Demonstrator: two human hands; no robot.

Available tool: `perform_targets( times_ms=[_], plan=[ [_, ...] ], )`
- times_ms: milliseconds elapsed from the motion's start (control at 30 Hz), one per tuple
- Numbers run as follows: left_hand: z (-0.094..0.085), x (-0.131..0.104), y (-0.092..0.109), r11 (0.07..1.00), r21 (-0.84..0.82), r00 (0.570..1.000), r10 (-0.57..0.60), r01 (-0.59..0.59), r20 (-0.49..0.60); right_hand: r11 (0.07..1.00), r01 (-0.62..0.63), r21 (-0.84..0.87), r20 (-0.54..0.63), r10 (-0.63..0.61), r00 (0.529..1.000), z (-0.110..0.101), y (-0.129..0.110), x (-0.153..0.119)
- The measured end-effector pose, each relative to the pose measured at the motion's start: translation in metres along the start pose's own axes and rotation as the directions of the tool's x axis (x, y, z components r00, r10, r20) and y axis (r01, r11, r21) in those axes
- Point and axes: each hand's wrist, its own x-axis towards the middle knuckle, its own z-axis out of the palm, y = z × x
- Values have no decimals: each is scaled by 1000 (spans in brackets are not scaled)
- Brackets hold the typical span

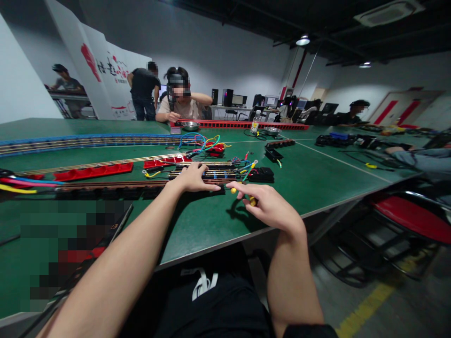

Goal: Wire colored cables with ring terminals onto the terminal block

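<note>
My left hand (193,179) lies spread over a black rail assembly (218,174) with copper-coloured bars, its thumb stretched along the near edge. Just to the right, my right hand (269,202) is curled round a yellow-handled tool (252,201); most of the tool is hidden by the fingers. The right index finger points toward the end of the rail. Beyond it, loose wires with ring terminals (253,164) rise from the assembly's end, close to a black block (261,174). A long brown-and-black rail (105,188) runs leftward from under my left hand.
Red rail pieces (94,172) and a curved blue track (88,141) lie farther back on the green table (334,173). Across it sits a person (185,105) behind a metal bowl (190,126). A bottle (255,122) stands nearby. A red stool (412,218) is at right.
</note>
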Motion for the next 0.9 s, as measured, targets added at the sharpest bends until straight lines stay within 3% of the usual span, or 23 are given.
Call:
perform_targets(
  times_ms=[667,900],
  plan=[
    [2,1,-2,1000,4,1000,0,0,-3,1000,-19,21,0,19,1000,0,-2,0],
    [1,1,-1,1000,-7,1000,3,-3,-6,999,-19,43,-62,21,998,0,-2,1]
  ],
)
